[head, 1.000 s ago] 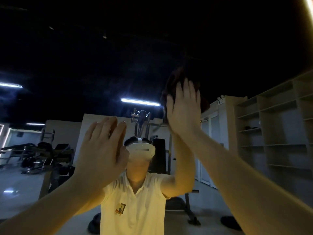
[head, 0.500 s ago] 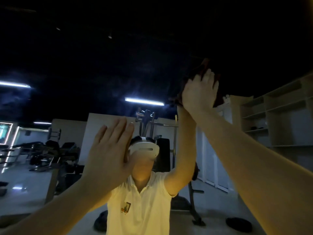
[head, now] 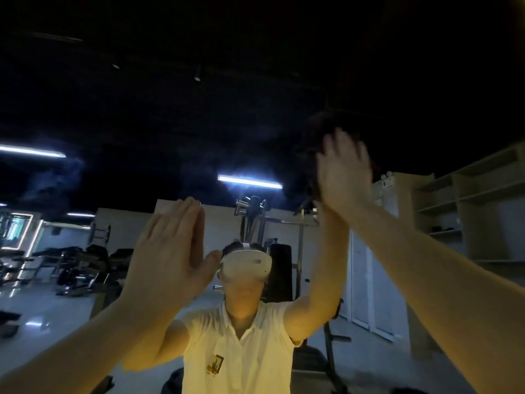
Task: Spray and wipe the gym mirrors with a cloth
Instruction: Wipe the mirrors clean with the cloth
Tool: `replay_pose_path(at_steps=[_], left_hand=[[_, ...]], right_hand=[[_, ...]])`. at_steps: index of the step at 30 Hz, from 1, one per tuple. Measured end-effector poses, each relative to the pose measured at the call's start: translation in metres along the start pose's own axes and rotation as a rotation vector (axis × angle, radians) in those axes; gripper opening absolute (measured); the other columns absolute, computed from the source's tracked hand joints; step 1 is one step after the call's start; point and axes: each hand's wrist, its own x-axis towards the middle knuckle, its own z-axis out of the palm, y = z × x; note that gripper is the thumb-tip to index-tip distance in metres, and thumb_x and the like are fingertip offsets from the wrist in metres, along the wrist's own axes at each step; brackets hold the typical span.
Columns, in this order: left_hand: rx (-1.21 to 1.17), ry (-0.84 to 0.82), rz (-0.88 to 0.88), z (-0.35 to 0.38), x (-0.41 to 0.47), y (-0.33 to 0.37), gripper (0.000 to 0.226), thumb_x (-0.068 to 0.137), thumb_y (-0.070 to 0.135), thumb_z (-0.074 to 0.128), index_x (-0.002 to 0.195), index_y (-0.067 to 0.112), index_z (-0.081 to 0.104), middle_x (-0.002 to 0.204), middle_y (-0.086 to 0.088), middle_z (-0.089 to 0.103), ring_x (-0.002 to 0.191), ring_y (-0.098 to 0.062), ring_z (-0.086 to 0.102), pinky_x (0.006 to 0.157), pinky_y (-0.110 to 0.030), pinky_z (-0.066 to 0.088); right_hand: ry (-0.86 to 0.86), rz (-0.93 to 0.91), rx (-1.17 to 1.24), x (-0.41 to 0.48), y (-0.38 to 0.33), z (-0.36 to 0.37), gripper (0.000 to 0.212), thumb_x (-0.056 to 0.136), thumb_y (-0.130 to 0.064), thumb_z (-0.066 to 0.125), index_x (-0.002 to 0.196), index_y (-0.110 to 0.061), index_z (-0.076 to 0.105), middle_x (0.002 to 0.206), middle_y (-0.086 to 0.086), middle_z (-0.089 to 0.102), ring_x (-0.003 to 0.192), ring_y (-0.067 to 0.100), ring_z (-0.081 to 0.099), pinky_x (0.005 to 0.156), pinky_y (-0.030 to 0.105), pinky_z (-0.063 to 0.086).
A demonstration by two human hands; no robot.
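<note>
stage: wiping pass on the upper part of the gym mirror [head: 255,103]. no spray bottle is in view, so i cannot tell whether this patch has been sprayed. a faint cloudy haze sits in the glass at upper left, around the ceiling light strip [head: 31,151]; residue or glare, not resolvable. the lower glass, where the reflected person [head: 241,345] stands, reads fairly clear. judgement: task part-way. the high band at right is in hand; the rest of the pane and any other mirrors are left.

cloth [head: 308,157]: dark and bunched, pinned against the glass at upper right of the frame. it shows only as a fringe left of and above the hand, blurred.

right hand [head: 345,180]: raised, palm toward the glass, on the cloth. fingers [head: 339,150] straight and slightly spread, pressing the fabric rather than curled round it. no pinch seen.

left hand [head: 167,251]: centre-left of the frame, lower than the right, palm flat on bare glass and meeting its own reflection. its fingers are straight and close together. it holds nothing and appears to brace.

risk note: the bare left palm may leave a print that needs a wipe.
</note>
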Motion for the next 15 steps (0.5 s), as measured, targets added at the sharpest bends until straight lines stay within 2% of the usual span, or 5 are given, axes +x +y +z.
replay_pose_path(at_steps=[4, 6, 11, 13, 15], left_hand=[[0.105, -0.048, 0.076, 0.004, -0.005, -0.016, 0.101, 0.084, 0.077, 0.049, 0.159, 0.012, 0.032, 0.166, -0.009, 0.038, 0.153, -0.02, 0.029, 0.123, -0.046, 0.022], [0.121, -0.063, 0.117, 0.0, -0.002, -0.022, 0.101, 0.082, 0.078, 0.048, 0.158, 0.012, 0.034, 0.165, -0.009, 0.04, 0.152, -0.02, 0.032, 0.122, -0.047, 0.025], [0.149, -0.114, 0.144, -0.003, -0.002, -0.026, 0.104, 0.085, 0.081, 0.043, 0.161, 0.011, 0.034, 0.169, -0.007, 0.031, 0.157, -0.019, 0.026, 0.126, -0.046, 0.022], [0.166, -0.092, 0.157, -0.002, -0.001, -0.027, 0.102, 0.085, 0.08, 0.044, 0.159, 0.01, 0.037, 0.168, -0.009, 0.034, 0.156, -0.02, 0.028, 0.128, -0.043, 0.02], [0.188, -0.073, 0.172, -0.001, -0.001, -0.029, 0.101, 0.086, 0.08, 0.045, 0.157, 0.009, 0.038, 0.166, -0.01, 0.037, 0.154, -0.02, 0.031, 0.127, -0.04, 0.015]], right_hand=[[-0.031, 0.359, 0.056, 0.029, -0.026, -0.004, 0.049, 0.104, -0.031, 0.038, 0.141, -0.003, 0.055, 0.162, 0.025, 0.033, 0.152, 0.036, 0.028, 0.126, 0.052, 0.016], [-0.041, 0.342, 0.091, 0.032, -0.074, -0.008, 0.046, 0.102, -0.029, 0.043, 0.139, -0.006, 0.058, 0.163, 0.024, 0.032, 0.153, 0.036, 0.026, 0.126, 0.051, 0.015], [-0.071, -0.275, 0.221, -0.005, -0.178, -0.011, 0.056, 0.104, -0.025, 0.036, 0.158, -0.009, 0.036, 0.17, 0.016, 0.019, 0.158, 0.029, 0.012, 0.129, 0.045, 0.001], [-0.127, -0.524, 0.223, -0.002, -0.163, -0.013, 0.054, 0.107, -0.026, 0.038, 0.159, -0.014, 0.034, 0.171, 0.01, 0.018, 0.159, 0.022, 0.012, 0.127, 0.039, -0.004], [-0.1, -0.585, 0.177, 0.008, -0.12, -0.013, 0.052, 0.105, -0.023, 0.047, 0.156, -0.014, 0.041, 0.169, 0.008, 0.026, 0.157, 0.022, 0.021, 0.128, 0.041, 0.006]])
